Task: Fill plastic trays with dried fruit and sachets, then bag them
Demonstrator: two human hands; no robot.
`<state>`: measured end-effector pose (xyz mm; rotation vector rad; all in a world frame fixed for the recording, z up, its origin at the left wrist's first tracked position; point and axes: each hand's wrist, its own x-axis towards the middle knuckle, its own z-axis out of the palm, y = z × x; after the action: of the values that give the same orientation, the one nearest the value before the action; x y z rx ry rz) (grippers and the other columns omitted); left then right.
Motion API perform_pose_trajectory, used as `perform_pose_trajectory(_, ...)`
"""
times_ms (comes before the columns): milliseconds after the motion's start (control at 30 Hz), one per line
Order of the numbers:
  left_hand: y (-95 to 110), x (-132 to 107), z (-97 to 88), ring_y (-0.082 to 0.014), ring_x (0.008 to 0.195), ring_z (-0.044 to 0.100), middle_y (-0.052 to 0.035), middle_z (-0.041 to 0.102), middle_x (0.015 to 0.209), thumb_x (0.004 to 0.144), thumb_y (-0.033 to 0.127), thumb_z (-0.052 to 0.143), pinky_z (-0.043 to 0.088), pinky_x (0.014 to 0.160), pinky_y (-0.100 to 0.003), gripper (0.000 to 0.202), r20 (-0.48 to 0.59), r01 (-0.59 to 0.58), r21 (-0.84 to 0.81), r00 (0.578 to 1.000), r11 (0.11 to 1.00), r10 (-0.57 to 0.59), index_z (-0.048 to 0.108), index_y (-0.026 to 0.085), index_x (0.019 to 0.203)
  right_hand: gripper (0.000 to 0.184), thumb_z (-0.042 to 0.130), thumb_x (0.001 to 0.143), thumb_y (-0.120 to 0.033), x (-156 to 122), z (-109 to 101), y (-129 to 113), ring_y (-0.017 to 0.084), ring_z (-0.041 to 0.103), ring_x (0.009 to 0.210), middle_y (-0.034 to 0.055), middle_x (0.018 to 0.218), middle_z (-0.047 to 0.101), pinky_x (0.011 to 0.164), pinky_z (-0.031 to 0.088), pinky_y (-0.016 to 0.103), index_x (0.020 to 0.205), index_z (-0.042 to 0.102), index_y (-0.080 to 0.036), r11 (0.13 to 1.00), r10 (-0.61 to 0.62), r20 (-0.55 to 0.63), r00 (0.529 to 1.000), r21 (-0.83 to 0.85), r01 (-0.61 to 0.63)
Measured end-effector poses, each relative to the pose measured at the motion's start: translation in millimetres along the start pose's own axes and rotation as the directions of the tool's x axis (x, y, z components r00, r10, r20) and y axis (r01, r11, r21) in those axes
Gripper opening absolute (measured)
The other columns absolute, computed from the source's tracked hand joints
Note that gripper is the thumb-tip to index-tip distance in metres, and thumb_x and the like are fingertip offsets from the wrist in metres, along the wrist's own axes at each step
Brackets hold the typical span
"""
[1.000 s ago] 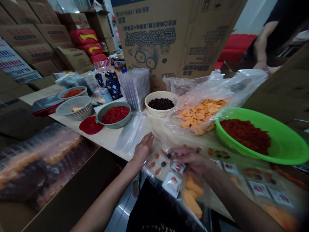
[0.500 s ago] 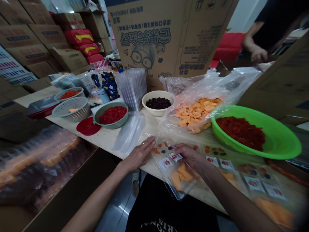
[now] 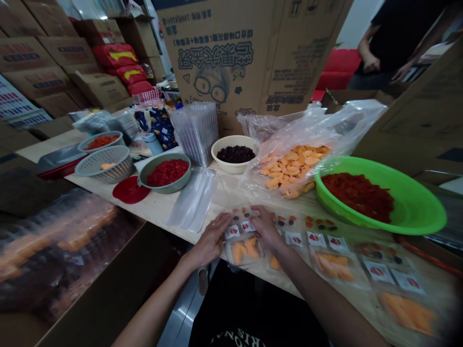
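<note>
My left hand [image 3: 212, 238] grips the left side of a clear plastic tray [image 3: 243, 264] at the table's front edge. My right hand [image 3: 265, 227] holds the same tray at its right side, fingers over the upper corner. In the tray lie thick orange pieces [image 3: 238, 251], two white sachets [image 3: 248, 226] with red print, and small orange and dark bits along the far end. To the right, partly behind my right forearm, several similar filled trays [image 3: 334, 266] lie in a row. My fingertips' undersides are hidden.
Behind the trays are a bag of orange pieces [image 3: 294, 166], a white bowl [image 3: 235, 166] of dark bits and a green basin [image 3: 427, 207]. Flat clear sleeves [image 3: 191, 200] and a grey-green bowl [image 3: 181, 182] sit left. A carton [image 3: 94, 294] of packed trays stands below; another person [image 3: 396, 43] stands behind.
The tray, tilted over the table edge before, now lies flatter and further left. My left hand has come onto its side. The other person's arm has moved.
</note>
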<state>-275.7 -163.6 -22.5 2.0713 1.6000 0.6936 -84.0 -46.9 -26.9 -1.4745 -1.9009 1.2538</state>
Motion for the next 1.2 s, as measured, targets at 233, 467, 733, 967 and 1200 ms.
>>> perform_pose_trajectory(233, 21.2, -5.9, -18.6, -0.0273, 0.155, 0.009, -0.002, 0.014, 0.167, 0.082, 0.007, 0.046, 0.013, 0.127, -0.055, 0.08, 0.246, 0.132, -0.078, 0.963, 0.988, -0.109, 0.029, 0.028, 0.157, 0.025, 0.05, 0.079, -0.009, 14.0, 4.5, -5.8, 0.019, 0.064, 0.086, 0.0081, 0.094, 0.07, 0.072, 0.043, 0.027, 0.099, 0.065, -0.014, 0.978, 0.107, -0.171, 0.979, -0.157, -0.134)
perform_pose_trajectory(467, 35.5, -12.9, -13.9, -0.0324, 0.155, -0.005, -0.0159, -0.001, 0.167, 0.084, 0.057, 0.065, 0.015, 0.126, -0.053, 0.096, 0.285, 0.195, 0.07, 0.936, 0.978, -0.207, 0.022, 0.015, 0.159, 0.028, 0.049, 0.086, -0.011, -4.5, 0.8, -28.4, 0.023, 0.064, 0.095, 0.0135, 0.106, 0.067, 0.076, 0.043, 0.03, 0.11, 0.063, -0.014, 0.849, 0.005, -0.072, 0.997, -0.526, -0.042)
perform_pose_trajectory(733, 73.7, -26.1, 0.0, -0.041, 0.154, 0.005, -0.0211, 0.015, 0.166, 0.073, 0.058, 0.076, 0.016, 0.123, -0.063, 0.099, 0.207, 0.224, 0.19, 0.942, 0.956, -0.263, 0.034, 0.016, 0.152, 0.054, 0.057, 0.087, -0.021, -15.2, 0.3, -47.0, 0.034, 0.044, 0.129, 0.0202, 0.138, 0.053, 0.103, 0.035, 0.045, 0.139, 0.048, -0.011, 0.348, -0.465, 0.504, 0.728, -0.652, 0.673)
perform_pose_trajectory(967, 41.3, -31.0, 20.9, -0.032, 0.154, 0.019, -0.0186, 0.036, 0.159, 0.084, 0.025, 0.067, 0.03, 0.124, -0.052, 0.05, 0.025, 0.168, 0.147, 0.984, 0.975, -0.174, 0.052, 0.015, 0.131, 0.031, 0.038, 0.097, -0.013, 20.8, 29.1, -73.7, 0.028, 0.063, 0.099, 0.0186, 0.108, 0.067, 0.088, 0.042, 0.042, 0.12, 0.058, -0.011, 0.176, -0.399, 0.526, 0.752, -0.76, 0.625)
perform_pose_trajectory(1200, 11.9, -34.1, 11.2, -0.0281, 0.144, 0.042, -0.0131, 0.051, 0.144, 0.094, 0.019, 0.053, 0.048, 0.112, -0.048, 0.025, -0.169, 0.08, 0.005, 0.982, 0.997, -0.078, 0.06, 0.023, 0.117, 0.027, 0.049, 0.093, -0.016, 21.6, 42.8, -82.7, 0.032, 0.066, 0.103, 0.0234, 0.108, 0.069, 0.086, 0.045, 0.045, 0.116, 0.061, -0.008, 0.195, -0.305, 0.54, 0.785, -0.771, 0.606)
